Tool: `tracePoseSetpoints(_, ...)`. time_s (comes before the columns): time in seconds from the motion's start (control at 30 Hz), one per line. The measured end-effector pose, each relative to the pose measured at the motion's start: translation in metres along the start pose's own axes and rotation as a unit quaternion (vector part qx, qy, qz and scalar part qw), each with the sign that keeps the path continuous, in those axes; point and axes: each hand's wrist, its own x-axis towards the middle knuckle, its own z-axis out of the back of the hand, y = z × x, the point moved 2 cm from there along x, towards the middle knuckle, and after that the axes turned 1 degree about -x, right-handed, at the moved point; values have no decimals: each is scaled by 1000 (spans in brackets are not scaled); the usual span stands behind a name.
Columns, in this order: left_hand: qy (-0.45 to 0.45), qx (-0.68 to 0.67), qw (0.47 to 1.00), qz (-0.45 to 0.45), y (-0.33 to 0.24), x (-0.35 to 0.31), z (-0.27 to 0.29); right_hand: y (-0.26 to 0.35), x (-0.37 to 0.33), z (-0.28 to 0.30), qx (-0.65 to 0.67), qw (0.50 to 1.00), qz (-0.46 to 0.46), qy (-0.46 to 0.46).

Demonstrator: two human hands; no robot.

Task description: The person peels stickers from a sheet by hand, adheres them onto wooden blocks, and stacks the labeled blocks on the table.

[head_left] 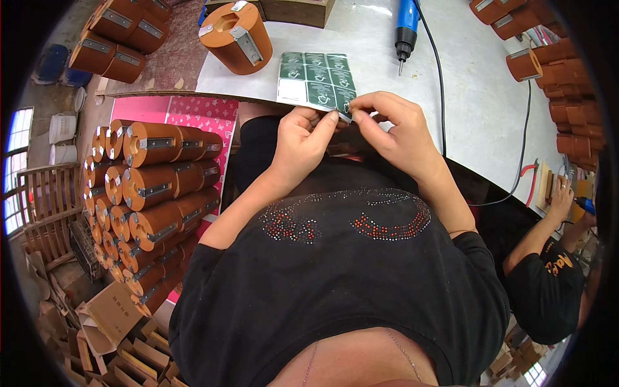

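Note:
A sheet of green labels [317, 76] lies at the table's front edge, its near edge lifted in my hands. One white patch without a label shows at its lower left. My left hand [298, 147] grips the near edge, thumb on top and fingers beneath. At the near right corner, my right hand [401, 132] pinches with thumb and forefinger. Whether it holds the sheet or a single label there is too small to make out. Just beyond the sheet stands an orange-brown cylinder [222, 48] with a hollow centre and metal plates set in its side.
A blue electric screwdriver [405, 31] with a black cable [441, 84] lies on the white tabletop [480, 106]. Brown cylinders [151, 145] are stacked at my left, with more [574, 103] at far right. Red-handled pliers [531, 184] lie near a co-worker's hand [562, 198].

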Motion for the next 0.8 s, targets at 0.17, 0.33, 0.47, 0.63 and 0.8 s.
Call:
tracePoseSetpoints(0.17,3,45,999,-22,4,1,6,0,-3,-9,-82,994,77,-15)
tracePoseSetpoints(0.33,-6,100,993,-60,1,-2,6,-2,-3,-11,-120,986,116,-21)
tracePoseSetpoints(0.47,1,141,986,-85,2,0,7,-1,-2,-11,-89,990,111,-27)
tracePoseSetpoints(0.63,21,69,996,-47,0,0,3,0,0,-6,-31,999,33,3)
tracePoseSetpoints(0.8,50,-29,998,8,-1,1,4,-1,3,2,35,995,-63,75)
